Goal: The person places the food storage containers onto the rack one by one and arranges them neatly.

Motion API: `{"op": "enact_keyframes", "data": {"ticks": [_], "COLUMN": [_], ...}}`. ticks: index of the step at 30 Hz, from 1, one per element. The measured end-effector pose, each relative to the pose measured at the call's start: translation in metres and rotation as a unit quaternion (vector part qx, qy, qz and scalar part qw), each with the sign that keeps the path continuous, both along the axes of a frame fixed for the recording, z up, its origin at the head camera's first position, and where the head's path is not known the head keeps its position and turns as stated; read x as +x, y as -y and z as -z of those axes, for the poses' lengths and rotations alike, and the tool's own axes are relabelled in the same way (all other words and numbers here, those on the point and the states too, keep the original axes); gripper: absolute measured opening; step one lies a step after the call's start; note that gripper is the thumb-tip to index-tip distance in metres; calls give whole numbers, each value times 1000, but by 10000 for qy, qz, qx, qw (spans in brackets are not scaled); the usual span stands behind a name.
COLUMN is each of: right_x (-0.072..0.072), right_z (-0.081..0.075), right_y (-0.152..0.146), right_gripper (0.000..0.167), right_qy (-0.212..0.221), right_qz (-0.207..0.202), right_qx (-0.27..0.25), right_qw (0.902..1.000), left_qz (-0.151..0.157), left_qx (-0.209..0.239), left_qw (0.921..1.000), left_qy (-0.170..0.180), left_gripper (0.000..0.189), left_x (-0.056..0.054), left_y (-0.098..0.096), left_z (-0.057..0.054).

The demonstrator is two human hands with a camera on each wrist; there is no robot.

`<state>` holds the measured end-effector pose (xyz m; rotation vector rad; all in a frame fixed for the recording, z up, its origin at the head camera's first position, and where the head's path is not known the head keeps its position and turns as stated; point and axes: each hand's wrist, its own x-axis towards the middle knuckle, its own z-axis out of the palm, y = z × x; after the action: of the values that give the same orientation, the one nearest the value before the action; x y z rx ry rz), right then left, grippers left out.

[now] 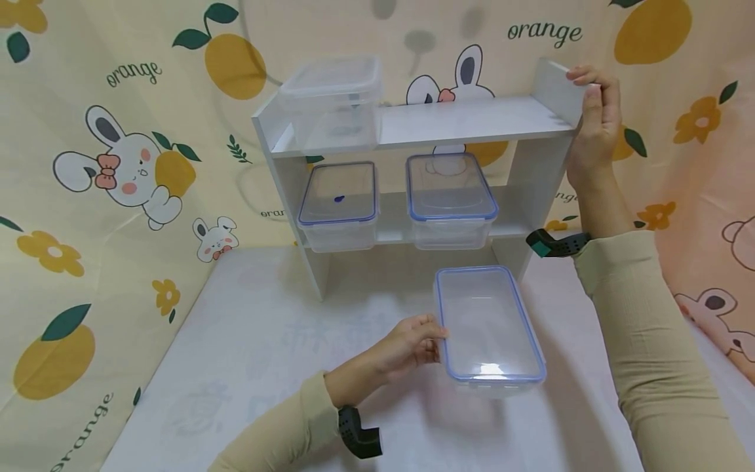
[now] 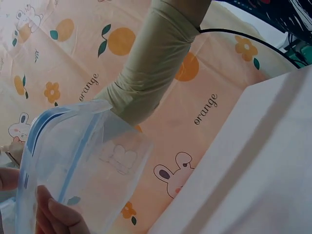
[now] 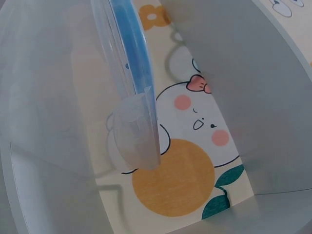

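Observation:
My left hand (image 1: 409,344) pinches the left edge of a clear plastic food container (image 1: 486,321) with a blue-rimmed lid, held in front of the shelf's lower right. In the left wrist view, fingers (image 2: 61,217) and thumb sit on either side of the container's lid rim (image 2: 29,141). My right hand (image 1: 598,134) grips the upper right side panel of a white two-tier shelf (image 1: 472,121), its fingers over the top edge. The right wrist view looks into the shelf, where a blue-rimmed container (image 3: 134,48) shows; the right hand is out of that view.
On the middle tier stand two blue-rimmed containers, one left (image 1: 339,193) and one right (image 1: 451,190). A larger clear container (image 1: 336,105) with a whitish lid sits at the top tier's left end. The white table (image 1: 248,367) meets a patterned cloth backdrop (image 1: 230,190).

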<state>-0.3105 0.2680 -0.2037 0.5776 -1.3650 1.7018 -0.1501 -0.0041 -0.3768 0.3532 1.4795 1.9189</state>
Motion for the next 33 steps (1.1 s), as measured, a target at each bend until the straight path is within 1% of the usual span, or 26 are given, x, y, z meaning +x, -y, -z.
{"op": "enact_keyframes", "data": {"ticks": [3,11,20,27,33], "right_x": [-1,0,-1,0,-3], "right_z": [0,1,1,0,1], "right_y": [0,0,-2,-1,-1], "right_gripper": [22,22,21,21,21], "right_qy": [4,-83,-73,66,-105], "right_qz": [20,30,129,-22,6], "right_qx": [-7,-38,77,-47,21], "right_qw": [10000,10000,9999,10000,9999], "left_qz": [6,17,69,147,116], "left_qx": [-22,5,138,164,147], "left_qw": [10000,9999,9998,9995,9994], "left_qy": [-27,-100,-135,-214,-286], "left_gripper": [4,19,23,26,24], "left_x": [1,3,7,9,8], "left_y": [2,8,11,14,15], "left_z": [-4,-12,-20,-25,-29]}}
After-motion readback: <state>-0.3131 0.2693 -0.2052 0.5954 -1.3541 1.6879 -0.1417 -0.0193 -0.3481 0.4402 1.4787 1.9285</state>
